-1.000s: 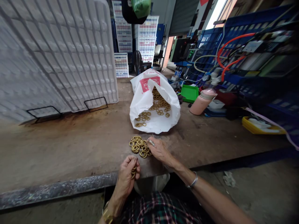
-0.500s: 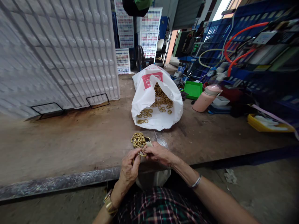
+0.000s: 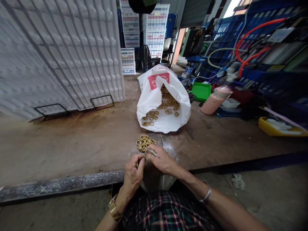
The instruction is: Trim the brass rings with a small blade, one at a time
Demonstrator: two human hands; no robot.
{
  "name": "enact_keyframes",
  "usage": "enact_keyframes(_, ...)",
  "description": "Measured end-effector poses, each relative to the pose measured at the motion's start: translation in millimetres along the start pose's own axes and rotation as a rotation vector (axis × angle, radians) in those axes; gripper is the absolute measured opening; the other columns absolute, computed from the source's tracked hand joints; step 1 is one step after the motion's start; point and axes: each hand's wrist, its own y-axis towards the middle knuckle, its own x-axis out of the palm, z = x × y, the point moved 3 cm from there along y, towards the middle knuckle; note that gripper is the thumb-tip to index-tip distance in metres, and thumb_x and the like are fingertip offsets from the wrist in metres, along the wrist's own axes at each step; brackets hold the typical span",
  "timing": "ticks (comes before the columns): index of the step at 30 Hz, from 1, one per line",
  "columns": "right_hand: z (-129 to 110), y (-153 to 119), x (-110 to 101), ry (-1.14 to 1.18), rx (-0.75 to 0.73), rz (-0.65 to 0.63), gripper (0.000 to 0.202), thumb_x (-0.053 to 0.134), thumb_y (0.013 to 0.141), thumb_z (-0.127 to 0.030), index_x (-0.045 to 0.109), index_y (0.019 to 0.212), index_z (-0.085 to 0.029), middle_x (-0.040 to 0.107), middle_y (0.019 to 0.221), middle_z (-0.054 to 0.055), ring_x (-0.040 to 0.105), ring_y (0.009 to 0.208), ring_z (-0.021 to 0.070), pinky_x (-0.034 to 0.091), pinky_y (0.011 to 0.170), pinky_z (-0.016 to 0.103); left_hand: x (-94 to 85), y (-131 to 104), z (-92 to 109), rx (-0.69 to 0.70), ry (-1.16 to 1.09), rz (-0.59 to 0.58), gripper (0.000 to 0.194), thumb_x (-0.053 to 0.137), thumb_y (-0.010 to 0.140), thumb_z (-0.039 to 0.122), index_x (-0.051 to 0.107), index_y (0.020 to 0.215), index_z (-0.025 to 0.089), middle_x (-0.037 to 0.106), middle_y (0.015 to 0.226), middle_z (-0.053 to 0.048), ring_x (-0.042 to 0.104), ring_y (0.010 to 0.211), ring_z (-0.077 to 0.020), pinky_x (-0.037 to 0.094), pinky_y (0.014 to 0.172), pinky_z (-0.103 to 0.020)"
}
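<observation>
Near the table's front edge, my left hand (image 3: 134, 170) is closed on a brass ring (image 3: 137, 164), part of which shows between the fingers. My right hand (image 3: 160, 158) is closed around a small pale tool (image 3: 152, 152), its fingertips close to the left ones. What lies between the fingertips is too small to tell. A small pile of brass rings (image 3: 144, 141) rests on the table just beyond both hands. Behind the pile lies a white bag (image 3: 150, 86) with its mouth open toward me, with many more brass rings (image 3: 168, 99) inside.
White ribbed trays (image 3: 79, 54) stand at the left of the brown table (image 3: 72, 144). To the right are a green tray (image 3: 201, 91), a pink bottle (image 3: 213, 103) and a yellow tray (image 3: 269, 126). Stacked crates (image 3: 155, 32) rise in the background.
My right hand has turned, and the tool in it now points differently. The ring seen between my fingertips earlier no longer shows there. The view has shifted slightly.
</observation>
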Motion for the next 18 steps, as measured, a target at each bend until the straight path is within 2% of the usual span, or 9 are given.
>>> enact_keyframes(4, 1, 2, 8, -0.042, 0.005, 0.003, 0.021, 0.047, 0.080, -0.030, 0.043, 0.062, -0.019, 0.039, 0.056, -0.006, 0.034, 0.053, 0.0084, 0.023, 0.050, 0.022, 0.1, 1, 4, -0.108, -0.112, -0.027, 0.016, 0.048, 0.078, 0.026, 0.061, 0.076, 0.016, 0.060, 0.066, 0.000, 0.052, 0.059, -0.0118, 0.042, 0.059, -0.023)
enact_keyframes(7, 2, 3, 9, -0.003, 0.019, 0.019, 0.025, 0.046, 0.078, -0.025, 0.036, 0.056, -0.019, 0.034, 0.053, -0.007, 0.031, 0.052, 0.0082, 0.022, 0.049, 0.022, 1.4, -1, 4, -0.332, -0.303, -0.115, 0.022, 0.050, 0.079, 0.037, 0.056, 0.075, 0.016, 0.051, 0.057, 0.004, 0.043, 0.047, -0.0082, 0.036, 0.047, -0.020)
enact_keyframes(10, 2, 3, 10, 0.074, 0.061, -0.003, 0.022, 0.044, 0.078, -0.025, 0.038, 0.058, -0.019, 0.037, 0.052, -0.007, 0.033, 0.051, 0.0082, 0.023, 0.048, 0.021, 4.4, -6, 3, -0.519, -0.532, -0.221, 0.028, 0.049, 0.080, 0.045, 0.052, 0.078, 0.017, 0.046, 0.055, 0.006, 0.035, 0.039, -0.0049, 0.027, 0.038, -0.017)
enact_keyframes(15, 4, 2, 12, 0.189, 0.101, -0.086, 0.023, 0.040, 0.080, -0.026, 0.043, 0.059, -0.019, 0.045, 0.053, -0.005, 0.041, 0.052, 0.0087, 0.029, 0.050, 0.020, 6.6, -10, 3, -0.549, -0.746, -0.239, 0.029, 0.052, 0.080, 0.045, 0.049, 0.074, 0.017, 0.047, 0.059, 0.006, 0.036, 0.041, -0.0034, 0.025, 0.038, -0.016)
enact_keyframes(18, 6, 3, 9, 0.093, 0.079, -0.032, 0.027, 0.036, 0.084, -0.029, 0.045, 0.061, -0.019, 0.047, 0.055, -0.003, 0.043, 0.053, 0.0097, 0.030, 0.052, 0.021, 7.1, -11, 2, -0.562, -0.723, -0.204, 0.028, 0.052, 0.081, 0.044, 0.049, 0.076, 0.016, 0.047, 0.060, 0.006, 0.037, 0.042, -0.0033, 0.026, 0.039, -0.015)
